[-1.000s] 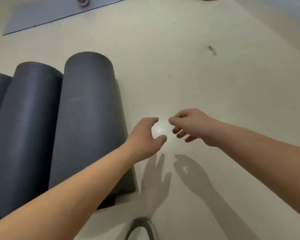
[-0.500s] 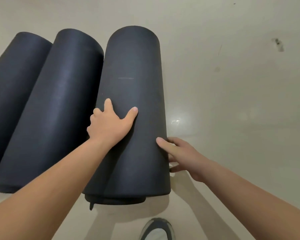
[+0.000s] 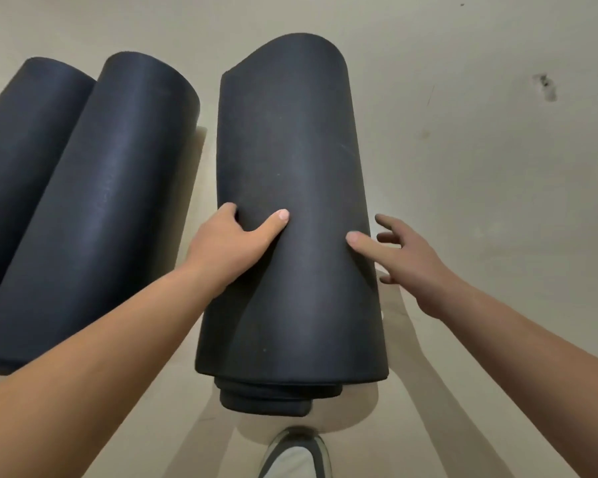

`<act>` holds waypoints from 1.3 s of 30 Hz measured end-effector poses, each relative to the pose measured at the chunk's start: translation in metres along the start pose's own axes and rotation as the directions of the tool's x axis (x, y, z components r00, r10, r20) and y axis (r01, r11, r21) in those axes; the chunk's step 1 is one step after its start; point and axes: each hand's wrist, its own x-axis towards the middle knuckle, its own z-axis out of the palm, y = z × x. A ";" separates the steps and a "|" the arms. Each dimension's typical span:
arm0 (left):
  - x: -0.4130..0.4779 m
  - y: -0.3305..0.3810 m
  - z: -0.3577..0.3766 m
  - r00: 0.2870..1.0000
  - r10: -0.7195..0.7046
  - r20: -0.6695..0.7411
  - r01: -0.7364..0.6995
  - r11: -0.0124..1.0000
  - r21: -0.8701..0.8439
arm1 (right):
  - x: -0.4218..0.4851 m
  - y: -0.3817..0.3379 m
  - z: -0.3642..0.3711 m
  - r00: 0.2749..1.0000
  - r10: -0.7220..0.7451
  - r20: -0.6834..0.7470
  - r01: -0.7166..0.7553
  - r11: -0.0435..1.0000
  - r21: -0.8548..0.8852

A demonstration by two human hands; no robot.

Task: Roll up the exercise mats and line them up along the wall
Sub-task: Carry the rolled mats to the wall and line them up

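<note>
- Nearest rolled mat [image 3: 290, 188]: dark matt foam, finely grained.
- Two rolled mats beside it [image 3: 94, 201]: same matt foam.
- Floor [image 3: 480, 167]: smooth, pale, faintly scuffed.

Single head view; looks steeply down, forward; close over rolled mat [image 3: 290, 208]; floor [image 3: 480, 167] fills frame.

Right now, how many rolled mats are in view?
3. The left roll is cut by the frame edge, the middle roll touches it, the right roll lies apart between the left hand and right hand. More may lie off-frame.
</note>
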 end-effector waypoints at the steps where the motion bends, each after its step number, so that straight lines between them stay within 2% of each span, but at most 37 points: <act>1: -0.005 0.006 0.004 0.998 0.053 -0.019 -0.053 0.999 0.003 | 0.000 -0.005 -0.004 1.000 -0.025 -0.016 0.025 1.000 -0.001; 4: -0.010 0.013 0.016 0.981 0.185 -0.059 -0.190 0.977 -0.096 | -0.004 -0.014 -0.020 0.999 -0.044 -0.007 0.044 0.999 0.007; 6: -0.008 0.012 0.023 0.981 0.183 -0.063 -0.190 0.972 -0.135 | -0.004 -0.010 -0.035 0.999 0.007 -0.037 -0.008 0.999 -0.032; 8: -0.006 0.016 0.027 0.999 0.037 0.023 -0.033 0.986 -0.164 | -0.004 -0.003 -0.053 0.994 0.033 -0.105 -0.041 0.997 -0.070; 9: -0.008 0.023 0.029 0.993 -0.046 0.110 0.068 0.975 -0.209 | -0.006 -0.002 -0.062 0.992 0.040 -0.123 -0.050 0.996 -0.075; 11: -0.018 0.042 0.041 0.948 -0.095 0.305 0.190 0.936 -0.298 | -0.011 -0.002 -0.076 0.994 0.039 -0.106 -0.046 0.997 -0.068; 13: -0.024 0.059 0.062 0.961 -0.026 0.276 0.138 0.907 -0.398 | -0.015 -0.002 -0.084 0.995 0.021 -0.095 -0.029 0.996 -0.082; 16: -0.031 0.081 0.088 0.980 0.068 0.185 0.012 0.916 -0.401 | -0.018 0.000 -0.090 0.974 -0.031 -0.227 -0.004 0.988 -0.154; 18: -0.035 0.096 0.096 0.970 0.132 0.203 -0.035 0.906 -0.422 | -0.021 -0.004 -0.096 0.965 -0.049 -0.257 0.006 0.987 -0.163; 21: -0.038 0.108 0.102 0.946 0.166 0.278 -0.027 0.897 -0.441 | -0.025 -0.011 -0.117 0.960 0.002 -0.281 -0.047 0.987 -0.154; 24: -0.032 0.104 0.109 0.950 0.196 0.243 -0.077 0.902 -0.425 | -0.028 -0.017 -0.138 0.941 -0.019 -0.337 -0.028 0.991 -0.134; 25: -0.031 0.103 0.109 0.954 0.168 0.246 -0.058 0.915 -0.400 | -0.030 -0.020 -0.142 0.933 -0.043 -0.358 -0.002 0.992 -0.123; 27: -0.030 0.104 0.111 0.949 0.050 0.311 0.073 0.925 -0.372 | -0.031 -0.027 -0.148 0.923 -0.052 -0.382 0.013 0.995 -0.103; 29: -0.030 0.107 0.115 0.904 0.000 0.427 0.171 0.916 -0.363 | -0.031 -0.031 -0.152 0.924 -0.056 -0.377 -0.008 0.986 -0.166; 32: -0.039 0.120 0.134 0.842 -0.036 0.539 0.260 0.901 -0.347 | -0.039 -0.036 -0.160 0.928 -0.120 -0.353 -0.027 0.922 -0.385; 35: -0.048 0.130 0.152 0.875 -0.026 0.483 0.262 0.864 -0.429 | -0.052 -0.033 -0.170 0.938 -0.174 -0.301 -0.059 0.775 -0.630; 39: -0.048 0.136 0.162 0.900 0.036 0.434 0.180 0.876 -0.447 | -0.076 -0.013 -0.183 0.967 -0.147 -0.208 -0.075 0.615 -0.785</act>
